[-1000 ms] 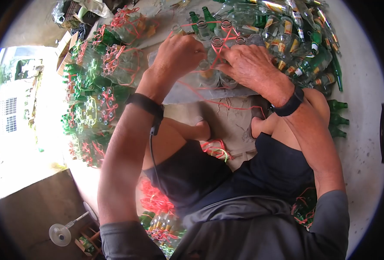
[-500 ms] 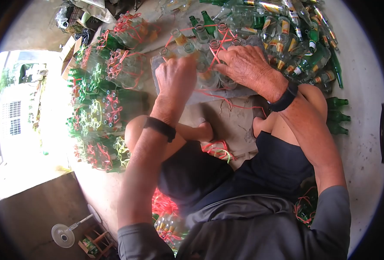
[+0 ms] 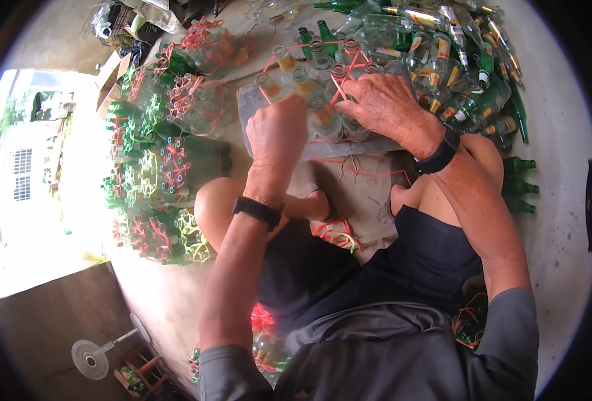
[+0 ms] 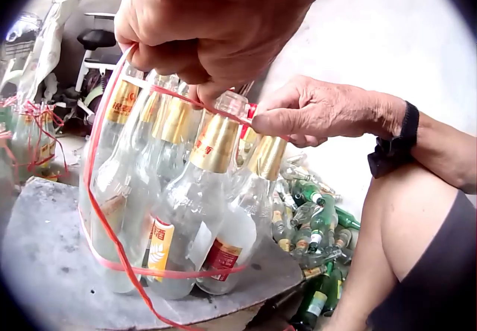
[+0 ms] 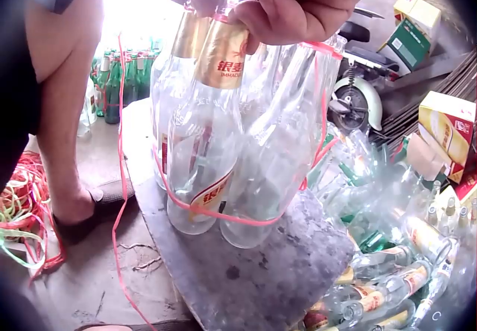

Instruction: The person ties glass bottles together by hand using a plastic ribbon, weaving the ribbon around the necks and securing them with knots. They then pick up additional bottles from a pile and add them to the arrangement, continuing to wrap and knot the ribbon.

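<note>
Several clear bottles (image 4: pixel 179 212) with gold neck labels stand bunched upright on a grey slab (image 4: pixel 52 234), a pink-red strap (image 4: pixel 179 273) round their lower bodies and more strap across the necks. The left hand (image 3: pixel 277 134) (image 4: pixel 209 33), fingers curled, grips the strap at the near left side of the necks. On the right side the right hand (image 3: pixel 393 110) (image 4: pixel 320 111) pinches strap at a bottle neck between thumb and fingers. From the bundle a loose strap (image 5: pixel 119 234) hangs down past the slab's edge.
Loose bottles (image 3: pixel 436 67) lie piled right of the slab. Strapped bundles (image 3: pixel 196 100) stand at the left. Tangled strap (image 5: pixel 26 212) lies on the floor by a foot. Green bottles (image 3: pixel 520 184) lie beside the right knee.
The left hand has moved from among the bottle necks back toward the body and down, uncovering the left-side necks. The right hand has stayed nearly in place at its bottle neck.
</note>
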The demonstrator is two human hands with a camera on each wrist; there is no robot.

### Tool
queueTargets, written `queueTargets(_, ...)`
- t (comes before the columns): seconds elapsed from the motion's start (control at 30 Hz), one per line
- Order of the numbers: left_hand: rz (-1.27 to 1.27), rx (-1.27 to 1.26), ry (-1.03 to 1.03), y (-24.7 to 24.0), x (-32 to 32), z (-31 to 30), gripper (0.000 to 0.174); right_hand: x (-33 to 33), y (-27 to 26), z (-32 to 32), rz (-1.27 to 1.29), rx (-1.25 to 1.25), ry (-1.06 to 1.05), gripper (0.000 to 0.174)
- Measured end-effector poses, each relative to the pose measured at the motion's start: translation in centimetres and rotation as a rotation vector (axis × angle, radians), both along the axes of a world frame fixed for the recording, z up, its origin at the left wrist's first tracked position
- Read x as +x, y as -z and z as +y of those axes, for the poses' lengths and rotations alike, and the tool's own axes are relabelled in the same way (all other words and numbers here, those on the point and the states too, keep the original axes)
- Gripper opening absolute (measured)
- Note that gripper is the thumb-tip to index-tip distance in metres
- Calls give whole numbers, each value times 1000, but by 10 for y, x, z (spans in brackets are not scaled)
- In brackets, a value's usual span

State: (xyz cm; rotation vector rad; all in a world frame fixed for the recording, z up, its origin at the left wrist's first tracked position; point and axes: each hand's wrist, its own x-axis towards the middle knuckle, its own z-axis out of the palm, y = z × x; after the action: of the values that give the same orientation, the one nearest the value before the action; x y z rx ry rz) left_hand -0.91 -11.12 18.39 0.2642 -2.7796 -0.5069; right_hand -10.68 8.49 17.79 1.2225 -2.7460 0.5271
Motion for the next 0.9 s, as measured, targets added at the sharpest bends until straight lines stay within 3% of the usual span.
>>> queueTargets(0.33,-60,-73,-9,1,-9,5,20,2,-5,1,-14,-46,-3,41)
queueTargets(0.53,-50,14,-64,6,-2,6,22,4,-9,0,-37,-9,23,41)
queueTargets(0.6,-2,208,-93,8,2,6,19,5,-10,0,-35,-14,32,41)
queueTargets(0.83,206,361,-178,20,20,19,21,3,-6,-1,-35,-44,34,38)
queueTargets(0.9,195,516,-232,23,26,22,20,2,-5,-1,-41,-46,28,37)
